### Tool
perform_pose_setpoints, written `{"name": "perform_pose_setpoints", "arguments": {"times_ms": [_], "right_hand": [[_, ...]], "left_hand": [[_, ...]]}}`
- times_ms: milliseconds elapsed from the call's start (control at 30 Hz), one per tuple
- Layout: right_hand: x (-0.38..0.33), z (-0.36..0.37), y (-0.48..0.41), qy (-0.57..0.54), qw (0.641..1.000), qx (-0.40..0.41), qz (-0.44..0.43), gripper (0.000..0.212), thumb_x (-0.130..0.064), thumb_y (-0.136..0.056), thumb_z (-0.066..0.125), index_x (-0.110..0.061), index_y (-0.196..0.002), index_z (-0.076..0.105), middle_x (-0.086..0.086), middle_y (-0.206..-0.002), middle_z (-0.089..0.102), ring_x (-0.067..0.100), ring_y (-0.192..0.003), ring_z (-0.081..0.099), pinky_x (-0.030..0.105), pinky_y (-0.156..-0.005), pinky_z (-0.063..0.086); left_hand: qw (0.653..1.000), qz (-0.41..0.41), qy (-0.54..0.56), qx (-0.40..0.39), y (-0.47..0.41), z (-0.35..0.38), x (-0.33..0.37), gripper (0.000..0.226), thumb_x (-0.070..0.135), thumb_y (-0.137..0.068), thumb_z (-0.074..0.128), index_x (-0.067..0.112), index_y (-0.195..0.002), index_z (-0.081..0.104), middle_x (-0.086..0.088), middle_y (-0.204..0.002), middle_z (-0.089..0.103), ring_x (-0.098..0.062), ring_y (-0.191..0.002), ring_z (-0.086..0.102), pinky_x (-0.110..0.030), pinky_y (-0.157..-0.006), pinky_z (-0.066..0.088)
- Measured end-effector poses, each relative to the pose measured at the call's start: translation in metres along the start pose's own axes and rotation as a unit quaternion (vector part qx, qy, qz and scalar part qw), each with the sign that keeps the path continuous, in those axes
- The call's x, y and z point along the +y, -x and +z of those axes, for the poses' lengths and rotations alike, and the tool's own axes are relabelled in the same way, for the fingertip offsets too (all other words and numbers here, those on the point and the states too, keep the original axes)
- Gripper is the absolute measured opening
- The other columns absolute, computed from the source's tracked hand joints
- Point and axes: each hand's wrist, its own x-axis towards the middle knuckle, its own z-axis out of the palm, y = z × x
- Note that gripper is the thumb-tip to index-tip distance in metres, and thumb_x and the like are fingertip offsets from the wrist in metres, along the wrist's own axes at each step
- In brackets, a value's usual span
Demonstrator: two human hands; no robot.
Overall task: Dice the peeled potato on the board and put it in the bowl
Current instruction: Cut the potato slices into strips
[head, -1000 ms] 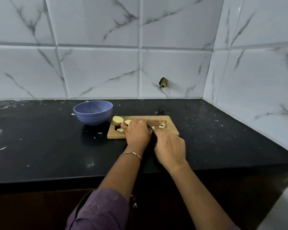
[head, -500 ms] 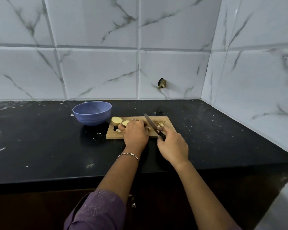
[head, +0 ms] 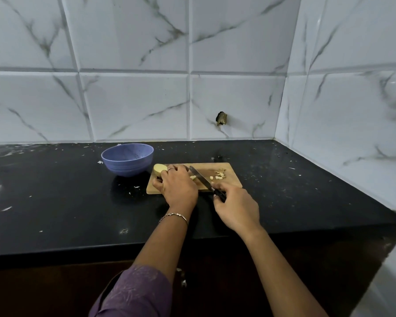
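Head: left hand (head: 178,186) on potato (head: 158,168)

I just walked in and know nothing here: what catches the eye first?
Two bare hands at a wooden cutting board in the middle of the black counter: the left hand holds down a pale potato, the right hand grips a knife whose blade slants across the board. Just left of the board stands a blue bowl.

You have one blue bowl (head: 127,160), one wooden board (head: 232,183), one knife (head: 200,178), one large potato chunk (head: 158,168), several diced bits (head: 218,177).
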Motion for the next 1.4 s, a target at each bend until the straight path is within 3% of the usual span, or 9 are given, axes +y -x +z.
{"name": "perform_pose_setpoints", "arguments": {"times_ms": [167,300,367,467,833,1033,1200,1400], "right_hand": [[-0.003,0.004,0.005,0.084,0.994,0.063,-0.039,0.031,-0.028,-0.097,0.055,-0.038,-0.125,0.061,-0.011,-0.098,0.071,0.012,-0.092,0.066,0.025,-0.068,0.04],[-0.001,0.009,-0.001,0.114,0.99,0.078,-0.038,0.025,-0.022,-0.095,0.054,-0.033,-0.114,0.065,-0.009,-0.098,0.072,0.014,-0.084,0.068,0.028,-0.066,0.045],[0.001,0.011,-0.004,0.134,0.987,0.078,-0.042,0.027,-0.02,-0.094,0.054,-0.031,-0.115,0.064,-0.007,-0.104,0.072,0.017,-0.084,0.069,0.03,-0.068,0.049],[0.002,0.01,-0.011,0.148,0.985,0.074,-0.04,0.029,-0.017,-0.094,0.052,-0.03,-0.118,0.062,-0.005,-0.096,0.07,0.019,-0.084,0.068,0.031,-0.068,0.049],[0.003,0.005,-0.013,0.094,0.993,0.066,-0.014,0.019,-0.023,-0.096,0.055,-0.03,-0.112,0.06,-0.008,-0.086,0.066,0.017,-0.08,0.065,0.027,-0.061,0.035],[0.002,0.0,-0.008,0.048,0.998,0.037,-0.001,0.026,-0.026,-0.097,0.056,-0.033,-0.122,0.06,-0.013,-0.083,0.054,0.013,-0.085,0.06,0.025,-0.067,0.036],[-0.001,-0.002,-0.004,0.031,0.999,0.027,-0.007,0.032,-0.027,-0.097,0.057,-0.036,-0.128,0.059,-0.012,-0.115,0.067,0.014,-0.101,0.064,0.024,-0.07,0.038],[-0.003,0.004,-0.003,0.058,0.997,0.052,-0.019,0.03,-0.024,-0.096,0.056,-0.036,-0.123,0.061,-0.009,-0.103,0.07,0.014,-0.095,0.066,0.026,-0.069,0.041]], "left_hand": [[1.0,0.012,-0.015,-0.01,0.0,0.0,-0.001,0.029,0.029,-0.093,0.054,0.027,-0.12,0.065,-0.006,-0.131,0.051,-0.026,-0.123,0.039,-0.047,-0.1,0.027],[0.999,0.023,-0.033,-0.015,0.0,0.003,-0.001,0.033,0.036,-0.091,0.054,0.023,-0.12,0.066,-0.007,-0.132,0.049,-0.027,-0.123,0.038,-0.048,-0.101,0.028],[0.999,0.031,-0.043,-0.013,-0.001,0.004,0.001,0.034,0.037,-0.091,0.054,0.022,-0.118,0.067,-0.008,-0.13,0.049,-0.027,-0.122,0.038,-0.048,-0.101,0.026],[0.998,0.044,-0.054,-0.008,-0.002,0.006,0.001,0.031,0.037,-0.091,0.053,0.022,-0.112,0.07,-0.008,-0.128,0.049,-0.027,-0.121,0.038,-0.048,-0.1,0.024],[0.996,0.081,-0.008,-0.04,-0.008,0.005,0.001,0.023,0.029,-0.096,0.052,0.026,-0.111,0.07,0.001,-0.119,0.063,-0.025,-0.123,0.037,-0.048,-0.097,0.017],[0.993,0.11,0.024,-0.047,-0.008,0.004,0.002,0.022,0.027,-0.097,0.054,0.03,-0.111,0.071,0.005,-0.112,0.068,-0.022,-0.121,0.042,-0.048,-0.102,0.028],[0.993,0.111,0.009,-0.044,-0.008,0.005,0.003,0.022,0.03,-0.097,0.054,0.029,-0.11,0.071,0.002,-0.112,0.067,-0.023,-0.12,0.043,-0.047,-0.1,0.026],[0.994,0.097,0.014,-0.042,-0.011,0.011,0.001,0.023,0.035,-0.094,0.058,0.024,-0.108,0.072,-0.001,-0.114,0.065,-0.024,-0.12,0.044,-0.048,-0.102,0.037]]}}
